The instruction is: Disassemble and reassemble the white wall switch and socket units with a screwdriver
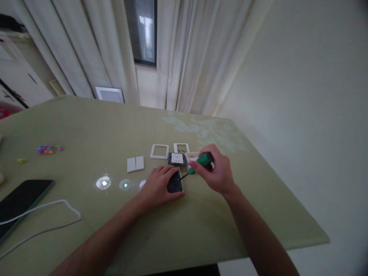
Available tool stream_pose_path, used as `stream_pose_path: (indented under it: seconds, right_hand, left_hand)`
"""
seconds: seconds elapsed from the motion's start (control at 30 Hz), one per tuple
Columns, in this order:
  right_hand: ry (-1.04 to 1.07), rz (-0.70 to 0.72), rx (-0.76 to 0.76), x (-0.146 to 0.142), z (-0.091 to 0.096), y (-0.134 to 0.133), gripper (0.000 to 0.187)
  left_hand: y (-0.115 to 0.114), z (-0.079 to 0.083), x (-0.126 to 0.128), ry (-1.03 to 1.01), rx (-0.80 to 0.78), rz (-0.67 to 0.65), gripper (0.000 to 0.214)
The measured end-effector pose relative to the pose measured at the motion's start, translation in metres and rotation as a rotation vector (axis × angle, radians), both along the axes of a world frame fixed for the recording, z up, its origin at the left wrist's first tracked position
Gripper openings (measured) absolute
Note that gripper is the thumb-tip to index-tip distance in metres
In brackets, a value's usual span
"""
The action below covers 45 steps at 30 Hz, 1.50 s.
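Note:
My right hand (220, 172) is closed round the green and black handle of a screwdriver (201, 161). Its thin shaft slants down to the left, with the tip at the dark back of a switch or socket module (175, 183); whether it sits in a screw cannot be made out. Fingers and thumb of my left hand (158, 184) grip that module's far and near edges on the table. Just beyond lies a white-faced wall socket (177, 158) with a dark body. Partly behind the screwdriver is a white plastic piece (192, 155).
Two white frames (160, 151) (181, 145) lie farther back, the right one with small screws inside. A white double switch (135, 164) is left of my hand. Farther left are a phone (23, 199), a white cable (69, 207) and colourful small items (47, 149). A wall borders the table's right.

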State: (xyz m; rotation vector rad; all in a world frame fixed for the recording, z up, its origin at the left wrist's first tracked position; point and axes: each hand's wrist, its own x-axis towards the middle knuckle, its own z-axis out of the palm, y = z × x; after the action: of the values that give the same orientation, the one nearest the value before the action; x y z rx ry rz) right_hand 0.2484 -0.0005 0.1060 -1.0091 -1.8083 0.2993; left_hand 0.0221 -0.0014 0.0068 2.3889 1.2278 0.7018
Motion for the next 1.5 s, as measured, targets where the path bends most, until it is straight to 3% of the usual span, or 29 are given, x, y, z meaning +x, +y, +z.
stream_pose_path:
  seconds: [0.13,0.2,0.3,0.37,0.53,0.8,0.97,1.13,1.27,1.37,1.5]
  right_hand:
    - [0.852,-0.312,-0.074,0.023,-0.023,0.006,0.048]
    - [0.993,-0.312,-0.162,0.03,-0.035,0.012,0.059]
    - [1.029,-0.222,-0.338,0.033,-0.048,0.019,0.066]
    - [1.055,-0.149,-0.455,0.031,-0.053,0.019,0.064]
    - [1.084,-0.01,-0.591,0.023,-0.057,0.013,0.053]
    - [1.064,0.174,-0.654,0.017,-0.059,0.011,0.041]
    - [1.092,0.241,-0.643,0.007,-0.058,0.005,0.032]
    - [1.183,0.267,-0.48,-0.012,-0.051,-0.014,0.07]
    - [1.202,0.387,-0.334,-0.023,-0.047,-0.021,0.07]
    - [1.288,0.322,-0.267,-0.026,-0.044,-0.021,0.071]
    - [1.265,0.347,-0.443,-0.028,-0.045,-0.021,0.074]
  left_hand:
    - [-0.004,0.006,0.001,0.03,-0.01,-0.048,0.082]
    - [-0.006,0.012,0.001,0.018,-0.023,-0.072,0.074]
    - [-0.004,0.019,-0.002,-0.031,-0.037,-0.062,0.055]
    - [-0.002,0.021,-0.006,-0.042,-0.055,-0.075,0.054]
    - [-0.004,0.015,-0.008,0.056,-0.079,-0.133,0.087]
    - [-0.014,0.025,-0.005,0.03,0.279,-0.092,0.086]
    - [-0.017,0.031,-0.005,0.04,0.355,-0.095,0.085]
    - [-0.022,0.028,0.002,-0.017,0.294,-0.109,0.086]
    - [-0.024,0.027,0.009,-0.069,0.273,-0.106,0.083]
    - [-0.024,0.028,0.01,-0.081,0.279,-0.062,0.083]
    - [-0.02,0.025,0.008,-0.052,0.248,-0.121,0.085]
